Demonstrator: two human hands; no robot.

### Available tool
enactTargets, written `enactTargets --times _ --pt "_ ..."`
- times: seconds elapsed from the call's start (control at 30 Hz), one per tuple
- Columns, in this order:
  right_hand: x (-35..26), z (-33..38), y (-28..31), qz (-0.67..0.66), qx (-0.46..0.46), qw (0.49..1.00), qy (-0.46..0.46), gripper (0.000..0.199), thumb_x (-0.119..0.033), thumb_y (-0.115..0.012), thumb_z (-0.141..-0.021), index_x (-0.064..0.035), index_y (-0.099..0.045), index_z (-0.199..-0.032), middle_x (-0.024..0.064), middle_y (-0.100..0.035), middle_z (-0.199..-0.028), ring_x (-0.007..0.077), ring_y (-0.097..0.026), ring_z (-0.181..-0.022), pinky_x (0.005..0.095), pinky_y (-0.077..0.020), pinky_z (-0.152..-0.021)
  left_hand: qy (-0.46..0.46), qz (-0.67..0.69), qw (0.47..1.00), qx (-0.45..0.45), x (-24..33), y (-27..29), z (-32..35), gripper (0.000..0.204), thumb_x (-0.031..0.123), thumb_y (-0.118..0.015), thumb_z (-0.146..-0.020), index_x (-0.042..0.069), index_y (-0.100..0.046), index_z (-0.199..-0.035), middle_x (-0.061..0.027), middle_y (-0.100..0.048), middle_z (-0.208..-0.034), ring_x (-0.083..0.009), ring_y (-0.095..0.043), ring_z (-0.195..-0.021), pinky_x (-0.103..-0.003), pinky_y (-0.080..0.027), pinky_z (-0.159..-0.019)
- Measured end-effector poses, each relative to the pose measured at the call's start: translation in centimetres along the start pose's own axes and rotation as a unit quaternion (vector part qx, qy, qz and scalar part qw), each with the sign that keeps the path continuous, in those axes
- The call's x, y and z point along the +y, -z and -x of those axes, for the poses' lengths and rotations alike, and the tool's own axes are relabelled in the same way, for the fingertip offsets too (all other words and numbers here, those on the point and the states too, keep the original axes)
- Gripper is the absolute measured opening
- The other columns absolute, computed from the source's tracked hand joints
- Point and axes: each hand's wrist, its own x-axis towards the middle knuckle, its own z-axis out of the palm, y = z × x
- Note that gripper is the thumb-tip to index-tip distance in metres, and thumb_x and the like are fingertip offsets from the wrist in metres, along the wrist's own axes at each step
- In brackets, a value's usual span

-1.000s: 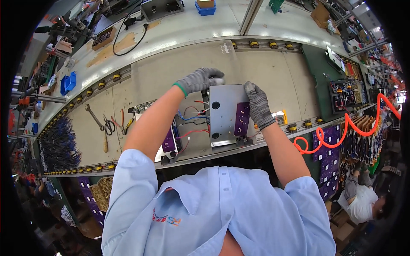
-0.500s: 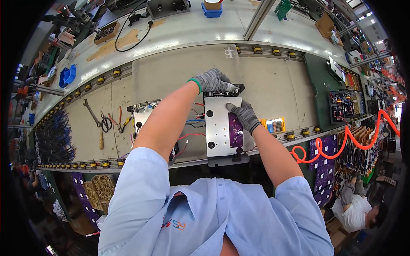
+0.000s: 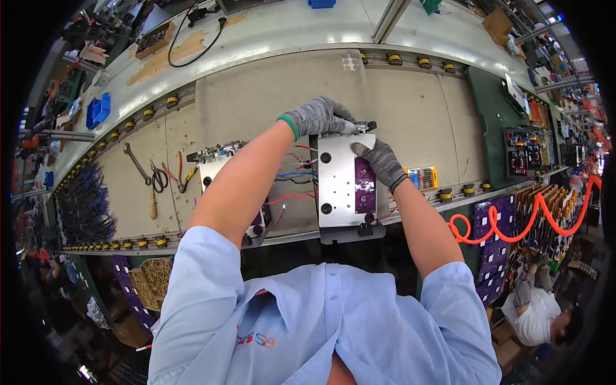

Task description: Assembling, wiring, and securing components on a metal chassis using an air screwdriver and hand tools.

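Observation:
A flat silver metal-plated electronic unit (image 3: 337, 183) lies on the bench in front of me, a purple circuit board (image 3: 366, 186) showing along its right side. My left hand (image 3: 324, 117), in a grey knit glove, is closed on the black connector part at the unit's far end; its fingertips are partly hidden. My gloved right hand (image 3: 384, 163) grips the unit's right edge, thumb on the plate and fingers out of sight down the side. Red, blue and black wires (image 3: 295, 174) run left towards a second metal-plated unit (image 3: 213, 168), largely covered by my left forearm.
Left on the bench lie a wrench (image 3: 136, 163), black scissors (image 3: 158, 179), pliers (image 3: 187, 178) and a bundle of dark cables (image 3: 83, 208). A yellow-orange case of bits (image 3: 422, 178) sits right of my hand. An orange coiled hose (image 3: 513, 221) hangs at right, near another person (image 3: 536, 314).
The view has shifted slightly. My left hand's fingers have curled more over the unit's far end, and less of the black part there shows. My right hand keeps its hold on the edge.

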Motion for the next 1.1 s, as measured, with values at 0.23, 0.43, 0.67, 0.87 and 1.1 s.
enactTargets --times 0.23,0.43,0.67,0.87,1.1 --pt "-0.6 -0.4 -1.1 0.052 -0.016 0.998 0.007 0.057 -0.037 -0.079 -0.084 0.0013 -0.061 -0.122 0.0099 -0.070 -0.105 0.0174 -0.064 -0.093 0.0319 -0.0511 -0.088 -0.011 -0.009 0.999 0.050 0.9 -0.3 0.6 0.048 0.044 -0.079 -0.081 0.007 -0.074 -0.112 -0.0045 -0.067 -0.078 -0.0136 -0.059 -0.067 -0.031 -0.050 -0.062" --pt "0.2 -1.4 -0.4 0.030 -0.037 0.999 -0.004 0.060 -0.040 -0.080 -0.083 0.0012 -0.061 -0.123 0.0098 -0.069 -0.109 0.0171 -0.063 -0.098 0.0309 -0.0489 -0.092 0.060 -0.024 0.998 -0.006 1.2 -0.2 0.5 0.053 0.043 -0.080 -0.080 0.005 -0.072 -0.115 -0.0124 -0.072 -0.097 -0.0207 -0.067 -0.085 -0.034 -0.055 -0.077" --pt "-2.1 4.1 1.4 0.104 0.097 0.987 0.080 0.056 -0.039 -0.074 -0.087 0.0053 -0.061 -0.120 0.0136 -0.069 -0.105 0.0190 -0.064 -0.100 0.0310 -0.0514 -0.088 -0.093 0.121 0.921 0.357 1.6 -5.1 10.1 0.052 0.031 -0.072 -0.089 -0.001 -0.060 -0.127 -0.0170 -0.069 -0.115 -0.0259 -0.065 -0.106 -0.035 -0.051 -0.095" --pt "-3.9 17.1 -2.2 0.303 -0.117 0.894 0.310 0.039 -0.024 -0.080 -0.076 -0.0058 -0.067 -0.107 0.0093 -0.068 -0.099 0.0255 -0.065 -0.093 0.0373 -0.0523 -0.083 0.048 0.053 0.948 0.309 -1.2 -15.2 18.7 0.030 0.024 -0.062 -0.097 -0.001 -0.067 -0.112 -0.0107 -0.070 -0.097 -0.0138 -0.064 -0.092 -0.032 -0.051 -0.085" --pt "-0.2 17.0 -7.0 0.571 -0.134 0.708 0.394 0.018 -0.022 -0.063 -0.086 -0.0191 -0.072 -0.102 0.0041 -0.067 -0.090 0.0218 -0.065 -0.086 0.0394 -0.0495 -0.075 0.049 0.214 0.941 0.259 -6.5 -19.1 16.9 0.049 0.045 -0.067 -0.091 -0.002 -0.070 -0.105 -0.0145 -0.071 -0.088 -0.0208 -0.065 -0.084 -0.036 -0.050 -0.082"
